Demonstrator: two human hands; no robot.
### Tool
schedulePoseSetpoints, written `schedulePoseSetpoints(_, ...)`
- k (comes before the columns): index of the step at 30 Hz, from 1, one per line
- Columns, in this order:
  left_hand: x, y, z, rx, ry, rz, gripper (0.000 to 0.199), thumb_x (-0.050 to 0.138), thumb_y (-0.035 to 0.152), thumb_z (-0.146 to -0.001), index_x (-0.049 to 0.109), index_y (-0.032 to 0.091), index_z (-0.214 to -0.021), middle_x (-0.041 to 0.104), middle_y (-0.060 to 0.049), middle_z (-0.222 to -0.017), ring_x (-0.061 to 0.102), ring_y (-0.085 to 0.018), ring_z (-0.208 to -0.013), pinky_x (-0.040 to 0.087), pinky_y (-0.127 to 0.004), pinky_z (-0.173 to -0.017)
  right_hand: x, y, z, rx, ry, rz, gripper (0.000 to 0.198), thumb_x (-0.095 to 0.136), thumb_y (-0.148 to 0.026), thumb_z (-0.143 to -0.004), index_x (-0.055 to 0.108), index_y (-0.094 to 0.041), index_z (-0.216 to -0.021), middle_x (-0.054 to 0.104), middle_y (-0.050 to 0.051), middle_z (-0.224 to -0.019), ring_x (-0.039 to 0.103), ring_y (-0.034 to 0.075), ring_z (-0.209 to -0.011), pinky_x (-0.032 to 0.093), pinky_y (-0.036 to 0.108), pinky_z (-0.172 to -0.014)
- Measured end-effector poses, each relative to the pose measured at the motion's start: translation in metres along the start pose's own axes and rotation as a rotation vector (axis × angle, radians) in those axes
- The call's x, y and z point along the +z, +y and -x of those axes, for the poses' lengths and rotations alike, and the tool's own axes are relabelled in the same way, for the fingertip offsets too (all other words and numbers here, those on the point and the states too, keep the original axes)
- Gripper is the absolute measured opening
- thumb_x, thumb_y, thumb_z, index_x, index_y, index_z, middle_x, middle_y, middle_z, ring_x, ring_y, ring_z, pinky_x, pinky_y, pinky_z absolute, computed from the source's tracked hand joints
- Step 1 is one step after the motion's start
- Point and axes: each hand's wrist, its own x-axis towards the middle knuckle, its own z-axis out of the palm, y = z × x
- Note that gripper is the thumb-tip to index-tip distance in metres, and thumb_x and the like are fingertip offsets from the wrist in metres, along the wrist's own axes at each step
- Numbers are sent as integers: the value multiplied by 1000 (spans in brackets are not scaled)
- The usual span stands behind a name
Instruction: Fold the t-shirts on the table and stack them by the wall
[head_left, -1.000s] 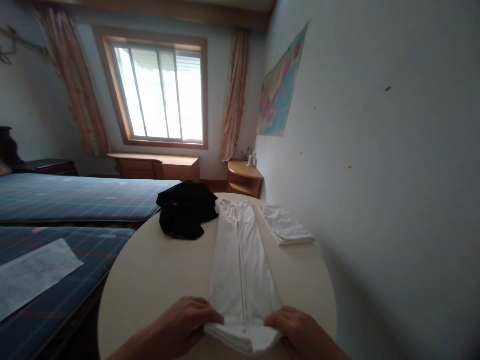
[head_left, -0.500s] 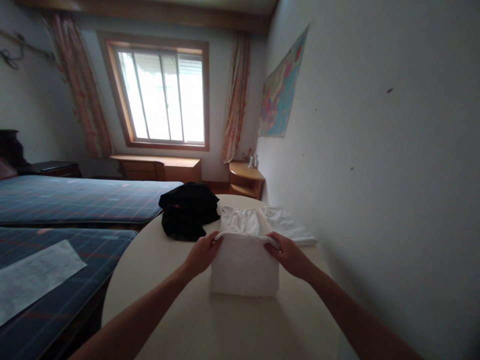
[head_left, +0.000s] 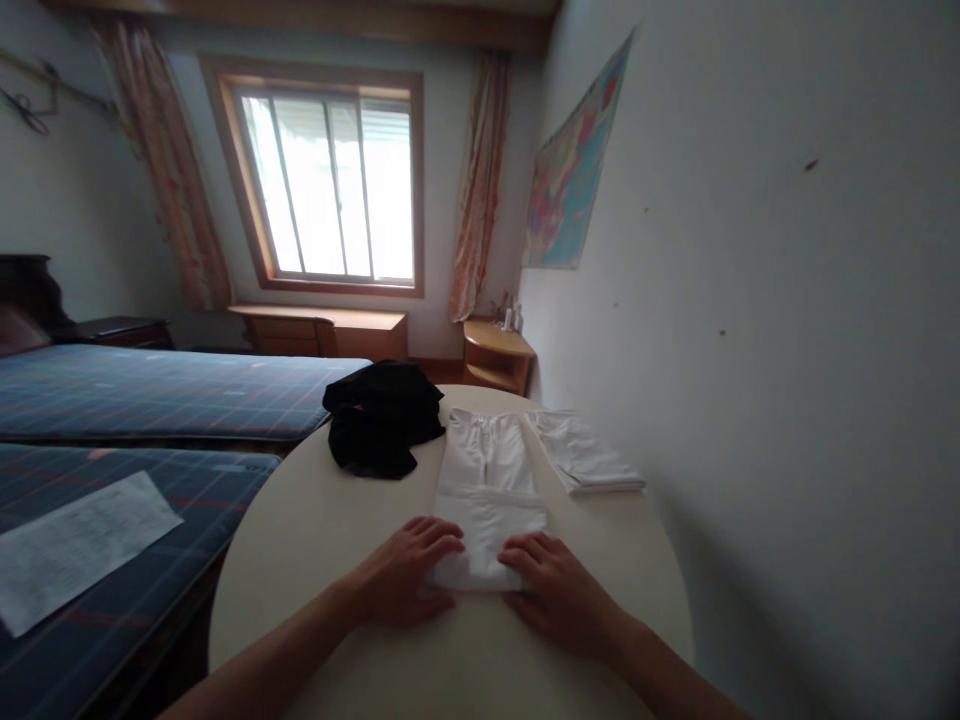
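Observation:
White pants with a gathered waistband lie on the round table, their near part folded over toward the waist. My left hand rests on the near left corner of the fold, fingers on top and the thumb apart by the near edge. At the near right corner, my right hand lies the same way. Both hands are open, touching the cloth without gripping it. A second folded white garment is to the right. Bunched black clothing sits at the far left of the tabletop.
Beds with blue plaid mattresses stand to the left, with a paper sheet on the nearer one. A bare wall runs close along the right side. Beyond the table are a wooden desk and a corner shelf.
The raised part of the pants has been laid down flat over the rest. My hands have let go of its edge and moved back toward me, onto the near corners.

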Motion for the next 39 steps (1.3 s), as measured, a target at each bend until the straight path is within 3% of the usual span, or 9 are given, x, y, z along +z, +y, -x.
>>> schedulePoseSetpoints(4,-2,4,5,-42,-49,-26,29,67,20,-78,59,23,-106,65,-4,-115,59,-22,-106,46,-36,-96,2,0,2,16,-26,-29,39,57,-18,-86,63,-23,-124,63,8,-127,54,24,-119,42,40,-106)
schedulePoseSetpoints(8,-10,17,12,-51,-100,-18,19,64,14,-75,64,22,-91,69,-3,-96,63,-21,-92,48,-33,-87,-10,-9,10,-36,-92,-74,42,56,-11,-79,67,-24,-117,67,7,-116,58,23,-111,45,35,-99)
schedulePoseSetpoints(12,-27,35,24,-96,-276,254,13,73,26,-73,69,23,-85,71,0,-83,66,-17,-77,50,-26,-75,-23,-24,26,-106,-249,-222,31,69,-20,-71,75,-25,-101,70,3,-98,63,18,-90,48,26,-81)
schedulePoseSetpoints(15,-37,35,29,-195,-401,457,18,70,35,-78,71,22,-91,73,0,-82,67,-15,-73,49,-22,-64,-26,-30,32,-93,-361,-362,24,71,-30,-76,76,-24,-98,71,1,-88,63,14,-74,47,22,-71)
schedulePoseSetpoints(17,-39,27,26,-279,-294,415,19,65,34,-83,69,22,-96,73,-1,-88,68,-16,-76,50,-23,-67,-26,-29,31,-5,-335,-368,20,66,-30,-82,76,-23,-97,71,1,-85,63,13,-72,47,22,-70)
schedulePoseSetpoints(21,-32,5,16,-386,-7,216,30,58,32,-87,62,22,-115,69,-4,-110,66,-16,-84,49,-29,-82,-21,-14,20,212,-38,-166,22,56,-23,-88,72,-20,-103,69,7,-104,64,19,-95,46,30,-87)
schedulePoseSetpoints(24,-24,-2,9,-422,-54,172,35,58,32,-85,61,24,-119,69,-3,-111,64,-17,-83,47,-29,-81,-17,0,13,256,6,-59,24,59,-25,-87,70,-18,-107,66,10,-112,59,25,-108,42,37,-98)
schedulePoseSetpoints(30,-22,11,1,-426,-133,92,31,65,32,-75,70,23,-103,69,-3,-101,63,-21,-89,45,-27,-78,-21,3,11,285,-67,-87,20,65,-26,-80,69,-17,-98,66,9,-105,60,23,-101,43,32,-91)
schedulePoseSetpoints(39,-33,37,0,-431,-290,90,24,66,31,-70,69,24,-92,69,-1,-88,62,-20,-79,42,-27,-70,-41,-1,15,363,-391,-279,28,77,-28,-63,70,-19,-90,66,0,-90,57,16,-80,38,24,-67)
